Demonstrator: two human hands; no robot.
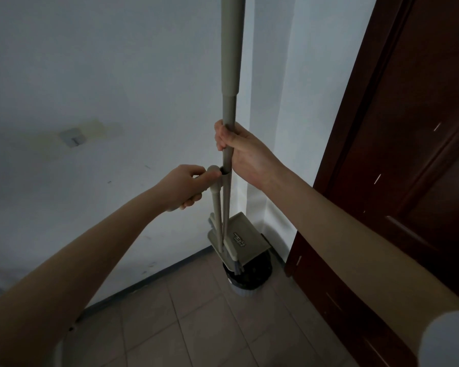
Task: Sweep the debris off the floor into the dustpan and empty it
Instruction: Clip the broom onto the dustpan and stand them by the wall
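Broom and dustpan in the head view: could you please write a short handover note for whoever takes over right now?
Right hand: closed around the broom handle, which stands upright.
Left hand: closed on the top of the dustpan handle, next to the clip that joins the two handles.
Dustpan: in the corner by the white wall and brown door, over a dark bin, broom bristles hanging at the bin's mouth.
Done: cannot tell whether sweeping or emptying has happened; no debris shows on the tiled floor.
Left: confirm the pan is empty.
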